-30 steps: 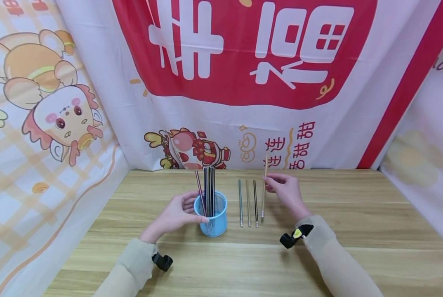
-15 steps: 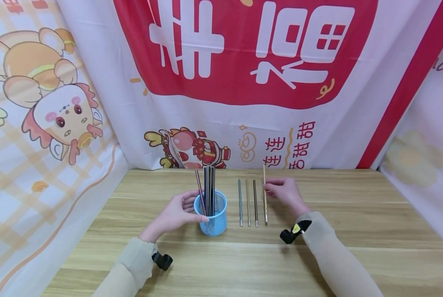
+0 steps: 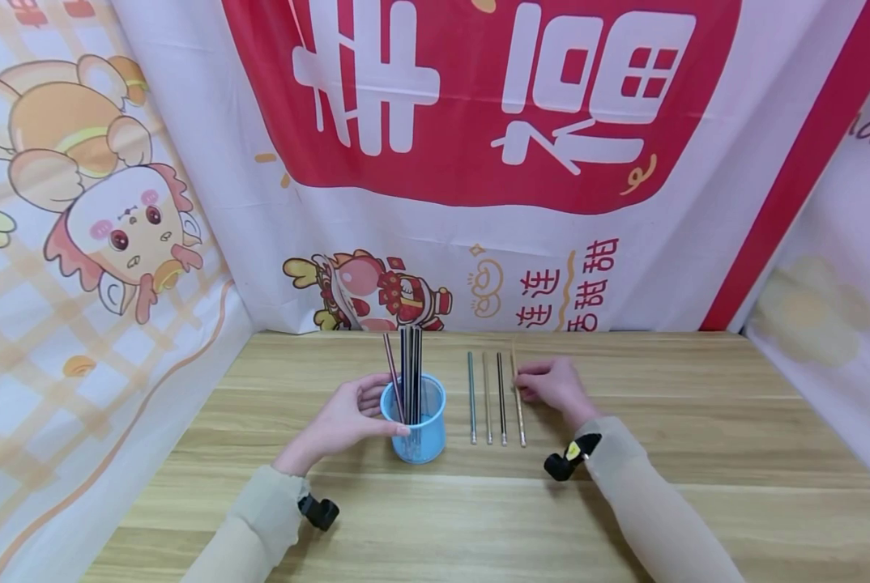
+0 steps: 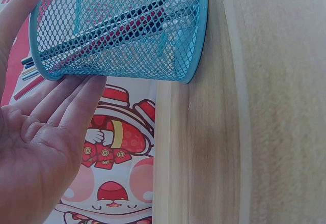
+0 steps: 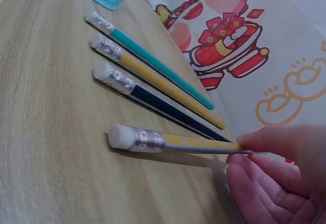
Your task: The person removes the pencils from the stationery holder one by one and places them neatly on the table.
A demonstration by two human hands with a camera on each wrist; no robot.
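Note:
My right hand (image 3: 554,386) pinches a yellow pencil (image 5: 191,143) between thumb and fingers, its white eraser end low over the wood and pointing toward me. Left of it lie three pencils side by side: a black one (image 5: 168,110), a yellow one (image 5: 170,89) and a teal one (image 5: 163,66), eraser ends also toward me. My left hand (image 3: 343,421) holds a light blue mesh pencil cup (image 3: 428,441), thumb at the near rim and fingers behind. Several pencils (image 3: 411,376) stand in the cup, and a dark red pencil (image 3: 394,376) leans left.
The wooden table (image 3: 435,526) carries everything. A printed cloth (image 3: 479,243) hangs along the table's back edge, with another patterned cloth (image 3: 100,243) on the left and a pale one (image 3: 829,308) on the right.
My right hand has come down and slightly toward me with the yellow pencil, bringing it beside the black pencil. The left hand and the cup have stayed in place.

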